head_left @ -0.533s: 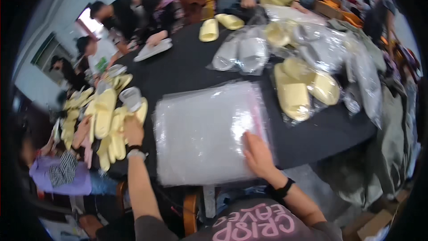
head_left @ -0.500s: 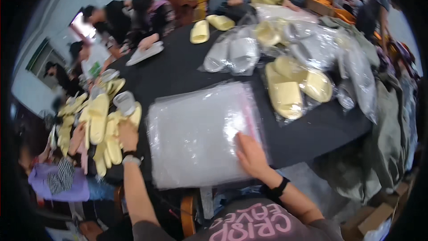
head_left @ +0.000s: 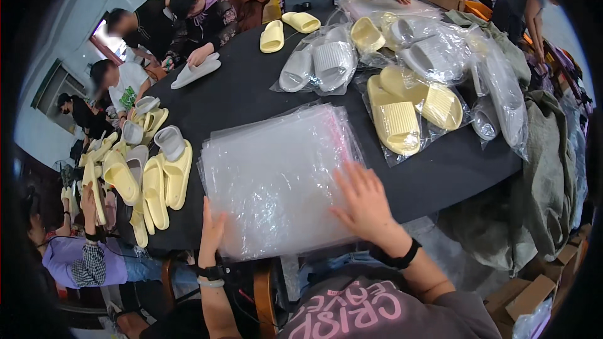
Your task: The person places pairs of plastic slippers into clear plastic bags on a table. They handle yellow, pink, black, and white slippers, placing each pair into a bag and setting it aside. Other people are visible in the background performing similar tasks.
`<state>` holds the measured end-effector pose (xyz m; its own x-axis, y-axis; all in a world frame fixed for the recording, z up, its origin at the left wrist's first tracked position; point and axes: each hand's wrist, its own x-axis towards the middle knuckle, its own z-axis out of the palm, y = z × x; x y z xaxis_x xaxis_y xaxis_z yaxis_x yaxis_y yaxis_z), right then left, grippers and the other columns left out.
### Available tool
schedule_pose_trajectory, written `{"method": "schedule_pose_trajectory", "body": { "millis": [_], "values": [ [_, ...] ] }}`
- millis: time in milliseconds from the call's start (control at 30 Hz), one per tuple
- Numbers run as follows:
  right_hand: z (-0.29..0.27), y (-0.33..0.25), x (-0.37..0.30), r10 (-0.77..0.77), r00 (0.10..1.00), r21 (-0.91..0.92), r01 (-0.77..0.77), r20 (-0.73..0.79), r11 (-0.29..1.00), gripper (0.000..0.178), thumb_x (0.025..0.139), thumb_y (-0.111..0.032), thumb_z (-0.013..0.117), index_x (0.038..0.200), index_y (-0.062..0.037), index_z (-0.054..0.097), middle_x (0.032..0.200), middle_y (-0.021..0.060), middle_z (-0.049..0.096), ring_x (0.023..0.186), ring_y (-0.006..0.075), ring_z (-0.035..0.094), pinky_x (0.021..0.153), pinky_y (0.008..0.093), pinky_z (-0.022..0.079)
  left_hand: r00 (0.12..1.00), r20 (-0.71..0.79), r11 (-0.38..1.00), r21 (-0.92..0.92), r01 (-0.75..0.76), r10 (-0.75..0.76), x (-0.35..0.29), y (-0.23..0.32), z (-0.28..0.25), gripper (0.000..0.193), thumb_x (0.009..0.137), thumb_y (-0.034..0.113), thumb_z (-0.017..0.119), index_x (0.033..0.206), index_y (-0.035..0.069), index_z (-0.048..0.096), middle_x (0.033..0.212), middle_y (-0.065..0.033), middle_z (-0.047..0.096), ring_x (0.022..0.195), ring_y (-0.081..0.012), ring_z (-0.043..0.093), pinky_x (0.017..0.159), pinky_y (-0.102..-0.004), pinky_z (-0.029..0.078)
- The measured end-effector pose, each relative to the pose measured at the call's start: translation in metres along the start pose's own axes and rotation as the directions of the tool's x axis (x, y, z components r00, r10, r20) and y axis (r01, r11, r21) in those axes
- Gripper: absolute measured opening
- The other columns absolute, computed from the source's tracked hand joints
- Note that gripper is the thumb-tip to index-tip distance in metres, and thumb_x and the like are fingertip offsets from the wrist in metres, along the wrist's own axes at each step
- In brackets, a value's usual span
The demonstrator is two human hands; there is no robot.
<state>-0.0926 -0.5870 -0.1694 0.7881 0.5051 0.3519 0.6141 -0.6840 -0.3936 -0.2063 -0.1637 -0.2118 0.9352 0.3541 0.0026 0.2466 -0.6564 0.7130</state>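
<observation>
A stack of clear plastic bags (head_left: 270, 182) with a pink strip along its right edge lies on the dark table in front of me. At the stack's lower left edge is my left hand (head_left: 212, 229), fingers stretched up and thumb apart, holding nothing. My right hand (head_left: 364, 204) rests against the right edge with its fingers spread. To the left is a pile of loose yellow slippers (head_left: 156, 191) and grey slippers (head_left: 169, 141). Bagged yellow slippers (head_left: 402, 129) lie beyond my right hand, beside bagged grey slippers (head_left: 333, 63).
Several co-workers sit or stand around the black table (head_left: 242, 85); one holds a pale grey slipper (head_left: 196, 72) at the far left. Two yellow slippers (head_left: 272, 37) lie at the far edge. Grey-green cloth (head_left: 543, 176) hangs at the right, above cardboard boxes (head_left: 531, 298).
My left hand has left the slipper pile and moved right to the bag stack, without a slipper. My right hand has spread its fingers at the stack's right edge.
</observation>
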Motion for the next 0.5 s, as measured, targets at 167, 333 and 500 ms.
{"method": "schedule_pose_trajectory", "body": {
  "millis": [167,333,500],
  "values": [
    [0.030,0.051,-0.014,0.267,0.959,0.611,-0.267,0.094,0.745,0.080,0.094,-0.038,0.065,0.154,-0.0007,0.028,0.156,0.0325,0.025,0.145,0.0448,0.028,0.118,0.0525,0.022,1.000,0.017,0.996,-0.089,0.028,-0.026,0.013,-0.005,0.000,0.076,0.100,0.022,0.056,0.156,-0.006,0.013,0.162,-0.0223,0.021,0.151,-0.0295,0.020,0.122,-0.0357,0.016],
    [0.046,0.033,-0.012,0.195,0.978,0.527,-0.201,0.067,0.825,0.083,0.093,-0.032,0.068,0.156,-0.0008,0.024,0.158,0.0368,0.010,0.146,0.0497,0.017,0.119,0.0507,0.021,0.999,0.031,0.993,-0.114,0.032,-0.029,0.014,-0.017,-0.003,0.074,0.101,0.023,0.055,0.156,-0.006,0.014,0.163,-0.0216,0.018,0.152,-0.0290,0.018,0.122,-0.0362,0.015],
    [0.023,0.040,-0.012,0.196,0.981,0.475,-0.170,-0.006,0.863,0.079,0.091,-0.029,0.069,0.153,-0.0010,0.030,0.156,0.0351,0.020,0.143,0.0498,0.025,0.117,0.0524,0.023,0.978,-0.034,0.912,0.369,-0.178,0.205,-0.013,0.059,-0.008,0.070,0.098,0.018,0.055,0.156,-0.002,0.022,0.161,-0.0223,0.025,0.150,-0.0363,0.023,0.122,-0.0493,0.015]
  ]
}}
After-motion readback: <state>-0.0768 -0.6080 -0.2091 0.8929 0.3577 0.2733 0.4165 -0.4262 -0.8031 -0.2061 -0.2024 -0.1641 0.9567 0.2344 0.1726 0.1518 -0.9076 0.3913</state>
